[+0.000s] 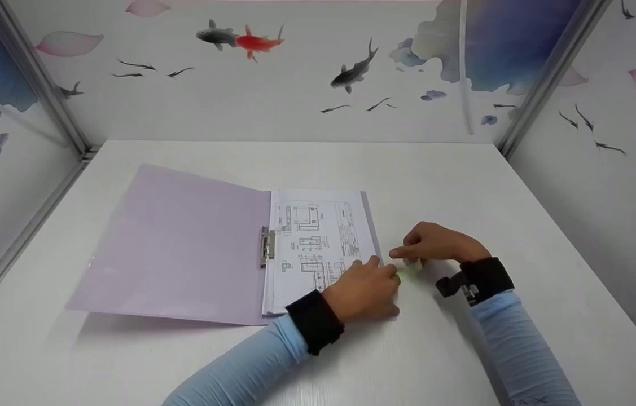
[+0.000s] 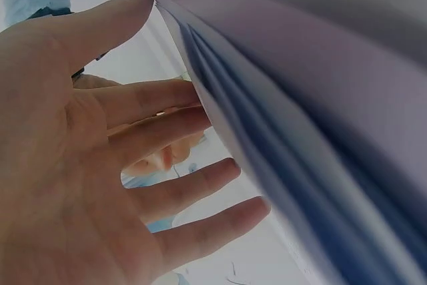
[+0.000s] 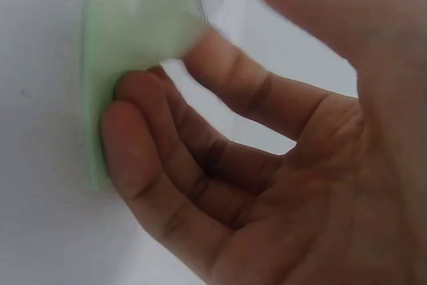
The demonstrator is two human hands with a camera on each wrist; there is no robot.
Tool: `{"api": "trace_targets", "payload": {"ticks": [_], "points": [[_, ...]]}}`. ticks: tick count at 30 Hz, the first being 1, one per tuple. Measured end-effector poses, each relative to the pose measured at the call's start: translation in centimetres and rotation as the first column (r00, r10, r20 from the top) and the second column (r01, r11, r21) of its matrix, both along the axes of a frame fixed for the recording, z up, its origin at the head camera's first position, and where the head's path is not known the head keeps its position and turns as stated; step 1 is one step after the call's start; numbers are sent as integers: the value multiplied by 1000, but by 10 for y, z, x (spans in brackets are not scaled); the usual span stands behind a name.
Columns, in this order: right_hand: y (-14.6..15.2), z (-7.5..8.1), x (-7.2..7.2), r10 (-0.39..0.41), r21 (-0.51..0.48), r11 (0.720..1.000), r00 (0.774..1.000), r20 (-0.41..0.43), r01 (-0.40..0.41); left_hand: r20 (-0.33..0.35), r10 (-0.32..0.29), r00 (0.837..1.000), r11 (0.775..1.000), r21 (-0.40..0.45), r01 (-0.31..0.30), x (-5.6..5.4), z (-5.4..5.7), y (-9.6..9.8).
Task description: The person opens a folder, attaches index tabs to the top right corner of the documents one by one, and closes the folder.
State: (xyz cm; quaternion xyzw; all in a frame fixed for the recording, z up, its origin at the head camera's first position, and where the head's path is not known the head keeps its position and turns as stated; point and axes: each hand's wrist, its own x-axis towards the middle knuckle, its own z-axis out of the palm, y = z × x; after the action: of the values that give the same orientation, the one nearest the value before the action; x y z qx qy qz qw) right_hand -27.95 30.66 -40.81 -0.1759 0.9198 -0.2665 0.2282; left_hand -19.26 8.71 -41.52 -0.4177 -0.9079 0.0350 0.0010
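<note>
A lilac clip folder (image 1: 182, 248) lies spread on the table, its metal clip (image 1: 267, 247) at the spine. Sheets with technical drawings (image 1: 318, 225) are stacked on its right side. My left hand (image 1: 364, 288) rests over the lower right of this stack. In the left wrist view its fingers are spread, with thumb and fingertips at the edge of the layered papers (image 2: 227, 88). Just right of the folder is my right hand (image 1: 439, 242). Its loosely bent fingertips touch a pale green translucent sheet (image 3: 127, 38), while the thumb stands apart from it.
The white table (image 1: 447, 175) extends around the folder. A back wall (image 1: 272, 107) painted with fish and petals borders its far edge, with similar panels on both sides. The folder's left cover tilts up slightly, casting a shadow at its front edge.
</note>
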Motion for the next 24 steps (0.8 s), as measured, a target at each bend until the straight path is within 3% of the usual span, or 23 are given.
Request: {"api": "trace_targets", "payload": {"ticks": [8, 14, 24], "points": [[-2, -6, 1, -15, 31, 999, 999, -36, 17, 10, 8, 1000, 1000, -11, -8, 1, -4, 0], [4, -3, 1, 15, -18, 1000, 999, -49, -16, 11, 8, 1000, 1000, 1, -8, 0, -5, 0], [13, 4, 3, 17, -13, 1000, 1000, -24, -17, 1, 26, 1000, 1000, -11, -26, 2, 0, 1]]}}
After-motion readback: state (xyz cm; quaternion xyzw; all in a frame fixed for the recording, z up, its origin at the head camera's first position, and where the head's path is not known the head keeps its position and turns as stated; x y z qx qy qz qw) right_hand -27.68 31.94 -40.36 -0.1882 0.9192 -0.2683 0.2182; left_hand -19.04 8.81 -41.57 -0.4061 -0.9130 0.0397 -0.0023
